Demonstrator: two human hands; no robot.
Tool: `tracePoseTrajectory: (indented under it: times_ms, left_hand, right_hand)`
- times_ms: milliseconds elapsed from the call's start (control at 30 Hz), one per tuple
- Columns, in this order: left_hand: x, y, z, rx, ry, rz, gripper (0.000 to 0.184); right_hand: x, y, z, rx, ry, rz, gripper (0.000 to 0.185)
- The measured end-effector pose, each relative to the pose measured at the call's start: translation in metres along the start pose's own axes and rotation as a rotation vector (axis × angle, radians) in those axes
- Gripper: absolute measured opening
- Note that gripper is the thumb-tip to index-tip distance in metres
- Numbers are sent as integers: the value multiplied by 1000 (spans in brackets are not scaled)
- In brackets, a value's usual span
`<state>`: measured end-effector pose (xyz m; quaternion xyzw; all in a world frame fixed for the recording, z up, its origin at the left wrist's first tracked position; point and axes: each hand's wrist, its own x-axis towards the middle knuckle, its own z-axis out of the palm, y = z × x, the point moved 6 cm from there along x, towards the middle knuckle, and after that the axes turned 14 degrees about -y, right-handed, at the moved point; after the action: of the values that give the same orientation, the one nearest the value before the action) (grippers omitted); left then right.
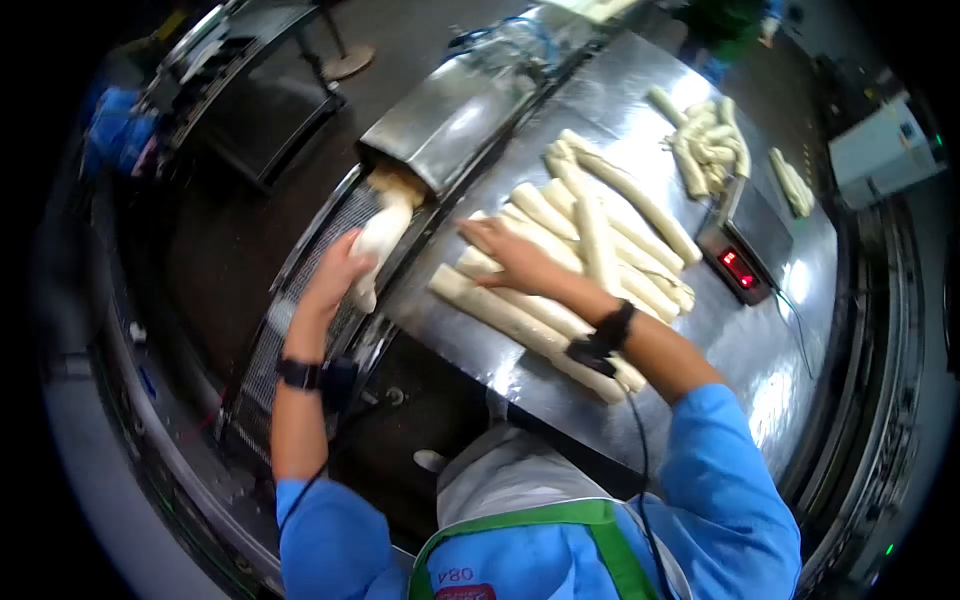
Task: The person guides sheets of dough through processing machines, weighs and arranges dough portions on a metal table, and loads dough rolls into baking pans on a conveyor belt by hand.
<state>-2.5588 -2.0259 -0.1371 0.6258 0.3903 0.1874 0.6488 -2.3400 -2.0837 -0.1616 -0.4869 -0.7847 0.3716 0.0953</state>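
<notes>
My left hand (335, 275) is closed round a pale, soft dough piece (385, 238) over the mesh conveyor, just in front of the metal housing's opening. The piece hangs tilted, its narrow end downward. My right hand (515, 258) reaches over the metal table with its fingers spread, touching the near ends of the long dough rolls. These dough rolls (595, 240) lie side by side and partly stacked, and one roll (500, 315) lies along the edge of the pile closest to me. My right forearm hides part of the pile.
The mesh conveyor (330, 250) leads to a metal housing (450, 120) left of the metal table (640, 100). A scale (740, 262) with red digits stands on the right, near more dough pieces (712, 145). Wires run from both wrist straps. A person in green (722, 30) stands beyond the table.
</notes>
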Motion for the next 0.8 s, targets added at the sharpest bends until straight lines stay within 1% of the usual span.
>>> tracePoseTrajectory:
  times_ms: [33,67,100,133,167,200,233,267,300,333,367,400,433,467,500,533,567,633,700,767,800]
  left_hand:
    - [-9,26,18,-26,-83,52,45]
    - [-15,39,29,-42,-131,82,49]
    - [-19,48,37,-55,-182,109,53]
    - [-23,55,45,-25,-257,142,55]
    - [-24,61,51,7,-322,170,58]
    - [-24,70,62,14,-358,178,58]
    - [-25,75,67,-15,-294,153,57]
    - [-25,77,71,-46,-219,126,57]
    - [-21,79,80,-44,-223,132,57]
    - [-18,80,80,114,-134,168,53]
    - [-17,81,80,277,-39,193,50]
    - [-15,72,79,271,-68,176,44]
    - [-16,65,83,148,-81,145,39]
    - [-16,55,84,125,-128,123,37]
    - [-15,43,85,102,-169,101,34]
    - [-15,34,86,181,-170,121,31]
    - [-15,20,85,222,-148,66,32]
    - [-15,0,87,282,-147,-31,32]
    - [-14,-5,84,330,-131,-51,31]
    - [-14,-13,78,468,-86,-8,30]
    - [-14,-19,74,443,-70,-27,30]
  right_hand:
    - [9,-14,0,141,133,-171,85]
    - [15,-40,-6,-45,299,-370,87]
    - [30,-39,5,135,287,-340,81]
    - [31,-60,-2,274,275,-392,69]
    - [30,-65,-6,376,307,-434,53]
    - [19,-70,-14,532,246,-396,42]
    - [10,-62,-22,580,358,-335,35]
    - [-3,-52,-35,532,408,-282,34]
    - [-17,-37,-54,482,449,-236,33]
    - [-28,-22,-77,418,541,-106,35]
    - [-59,-20,-112,207,685,84,40]
    - [-68,12,-135,344,650,128,43]
    - [-85,39,-168,208,783,168,42]
    - [-108,56,-197,257,909,106,39]
    - [-129,60,-230,33,968,145,40]
    - [-145,79,-258,45,1013,176,42]
    - [-160,90,-281,-67,1098,212,41]
    - [-179,128,-316,-404,1109,478,48]
    - [-189,183,-331,-561,1070,487,57]
    - [-197,239,-322,-390,963,660,64]
    - [-196,251,-312,-361,882,555,71]
